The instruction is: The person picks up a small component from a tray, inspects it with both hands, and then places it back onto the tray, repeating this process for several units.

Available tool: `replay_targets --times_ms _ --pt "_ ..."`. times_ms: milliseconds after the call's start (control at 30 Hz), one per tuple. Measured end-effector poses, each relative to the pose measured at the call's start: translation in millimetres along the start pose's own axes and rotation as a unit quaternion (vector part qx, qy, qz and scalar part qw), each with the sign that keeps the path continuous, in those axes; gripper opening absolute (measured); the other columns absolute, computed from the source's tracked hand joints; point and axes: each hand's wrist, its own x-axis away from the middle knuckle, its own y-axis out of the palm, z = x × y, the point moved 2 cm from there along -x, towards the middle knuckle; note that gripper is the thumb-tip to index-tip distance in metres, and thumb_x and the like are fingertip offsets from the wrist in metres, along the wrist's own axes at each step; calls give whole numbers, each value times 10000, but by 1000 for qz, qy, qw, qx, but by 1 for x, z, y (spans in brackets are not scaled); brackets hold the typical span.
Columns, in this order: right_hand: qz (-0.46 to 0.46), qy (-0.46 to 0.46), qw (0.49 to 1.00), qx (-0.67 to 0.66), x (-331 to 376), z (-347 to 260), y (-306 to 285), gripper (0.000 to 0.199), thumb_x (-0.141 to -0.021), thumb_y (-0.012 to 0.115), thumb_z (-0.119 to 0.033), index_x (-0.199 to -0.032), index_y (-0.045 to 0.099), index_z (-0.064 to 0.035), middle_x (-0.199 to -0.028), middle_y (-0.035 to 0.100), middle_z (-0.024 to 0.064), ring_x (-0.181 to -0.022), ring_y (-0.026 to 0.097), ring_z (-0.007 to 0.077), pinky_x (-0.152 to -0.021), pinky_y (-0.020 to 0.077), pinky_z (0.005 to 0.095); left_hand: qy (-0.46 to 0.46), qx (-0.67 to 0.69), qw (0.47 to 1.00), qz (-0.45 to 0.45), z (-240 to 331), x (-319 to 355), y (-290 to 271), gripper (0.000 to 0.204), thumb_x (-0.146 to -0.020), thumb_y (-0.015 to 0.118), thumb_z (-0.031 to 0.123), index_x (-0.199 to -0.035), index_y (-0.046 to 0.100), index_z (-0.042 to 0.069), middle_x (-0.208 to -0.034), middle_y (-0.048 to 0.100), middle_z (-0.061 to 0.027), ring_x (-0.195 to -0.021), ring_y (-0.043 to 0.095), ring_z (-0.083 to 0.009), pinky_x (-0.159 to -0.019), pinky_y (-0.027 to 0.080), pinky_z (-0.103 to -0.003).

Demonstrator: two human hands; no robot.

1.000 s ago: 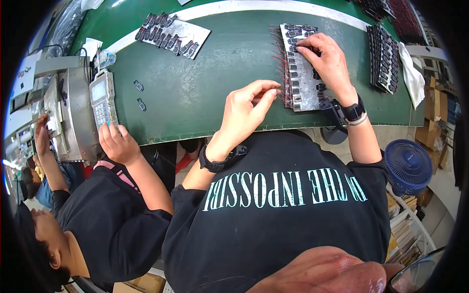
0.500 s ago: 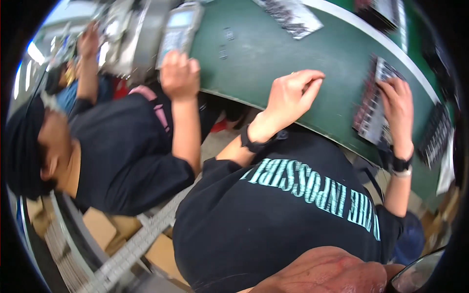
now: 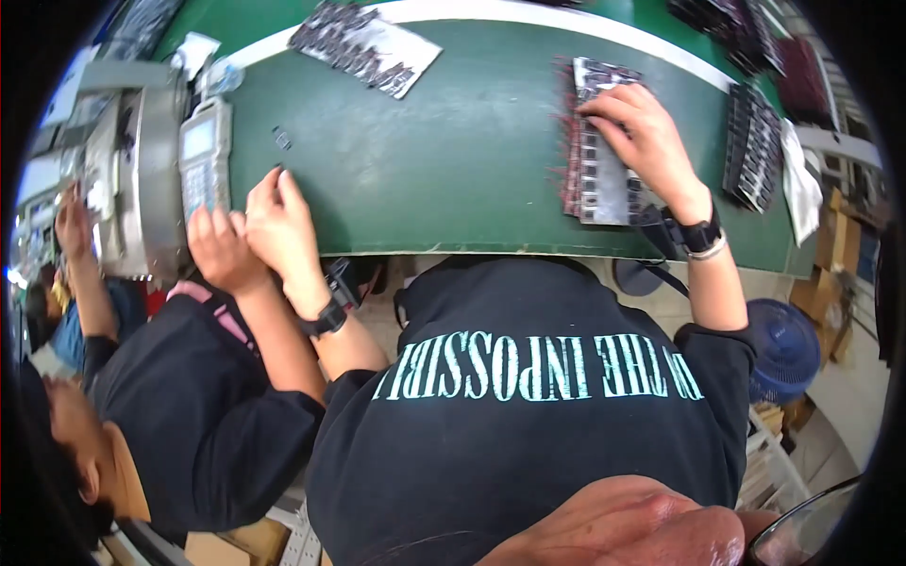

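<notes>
My right hand (image 3: 646, 141) lies flat with spread fingers on a grey tray (image 3: 593, 179) of small dark parts with red leads, at the right of the green table (image 3: 453, 160). My left hand (image 3: 278, 226) reaches to the table's left near edge, fingers close together and pointing at a small dark part (image 3: 281, 139); whether it pinches anything is hidden. Both wrists carry black watches. My black shirt with pale lettering fills the lower middle.
A co-worker's hand (image 3: 217, 250) sits right beside my left hand, by a grey keypad device (image 3: 203, 156) and a metal machine (image 3: 142, 179). Another parts sheet (image 3: 363, 47) lies at the back, black part stacks (image 3: 750, 146) and a white cloth (image 3: 800, 184) at right, a blue basket (image 3: 779, 349) below.
My left hand has moved from the table's middle to its left near edge, next to the co-worker's hand. My right hand stays on the tray. The view swung and returned.
</notes>
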Motion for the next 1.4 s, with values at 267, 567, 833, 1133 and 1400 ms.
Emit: replay_targets --times_ms 267,567,833,1133,1400 --pt "62 -14 996 59 -10 7 -13 233 -859 711 -46 -1090 720 -82 -1035 638 75 -966 607 276 -859 508 358 -11 82 996 -25 25 -4 5 255 -968 663 244 -1086 757 39 -988 751 -132 -834 728 -239 -792 545 -343" --pt "63 -83 991 84 -12 11 -10 203 -851 717 -62 -1054 715 -76 -1003 652 57 -979 600 260 -861 503 348 -13 93 995 -26 22 0 7 246 -969 665 229 -1092 758 38 -1005 753 -131 -824 722 -232 -765 548 -336" --pt "46 107 993 -27 3 9 -5 149 -879 715 -79 -1024 703 -49 -926 676 68 -909 635 269 -804 520 351 -2 63 998 -29 21 -1 6 231 -961 676 214 -1082 763 38 -998 755 -126 -807 713 -222 -754 542 -334" --pt "99 58 993 0 10 9 -2 157 -877 715 -63 -1032 709 -41 -944 666 85 -893 633 277 -794 515 359 -2 108 994 -24 21 -3 12 224 -960 677 204 -1072 762 30 -981 754 -134 -814 710 -225 -763 544 -334" --pt "7 -46 998 52 -7 5 -3 253 -832 713 -21 -1084 706 -23 -974 584 119 -955 574 326 -853 482 400 46 45 996 69 14 4 5 213 -935 691 209 -1027 757 28 -991 735 -156 -896 702 -289 -796 551 -398"
